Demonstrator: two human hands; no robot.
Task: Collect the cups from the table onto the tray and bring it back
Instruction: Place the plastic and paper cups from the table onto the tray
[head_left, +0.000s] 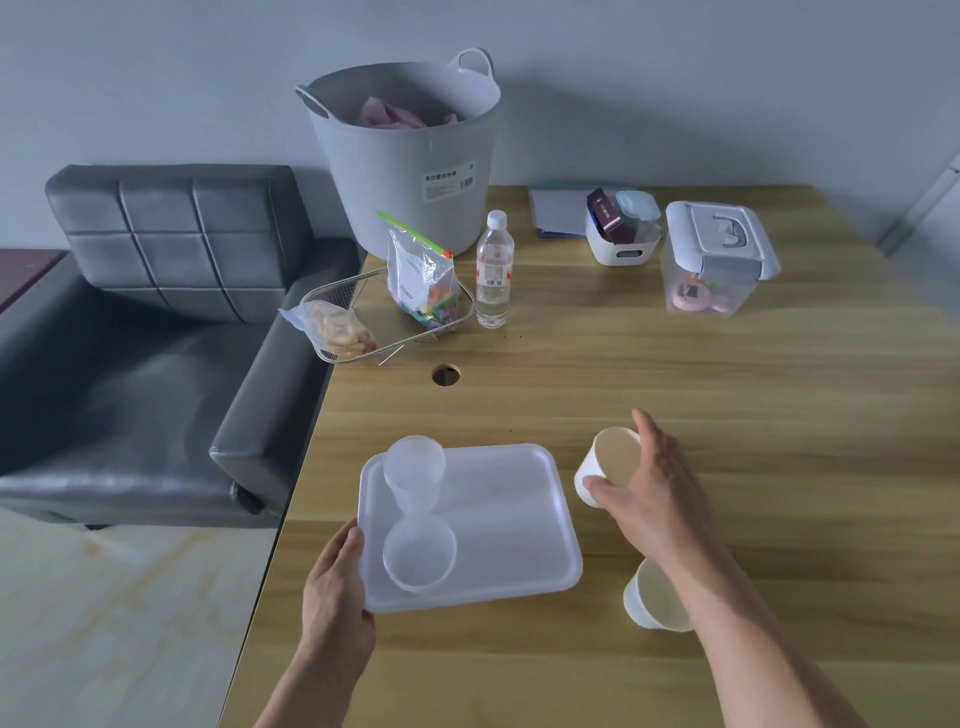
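Right hand (654, 488) wraps the white paper cup (608, 465) beside the white plastic tray (509, 519); it's probably light and crushable, so grip the sidewall gently. Left hand (335, 587) pinches the tray's edge.

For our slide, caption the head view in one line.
Left hand steadies tray holding two clear cups; right hand grips a paper cup.

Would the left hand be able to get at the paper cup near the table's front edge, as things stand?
Probably not easily: the left hand grips the tray, and the right forearm lies across the near paper cup.
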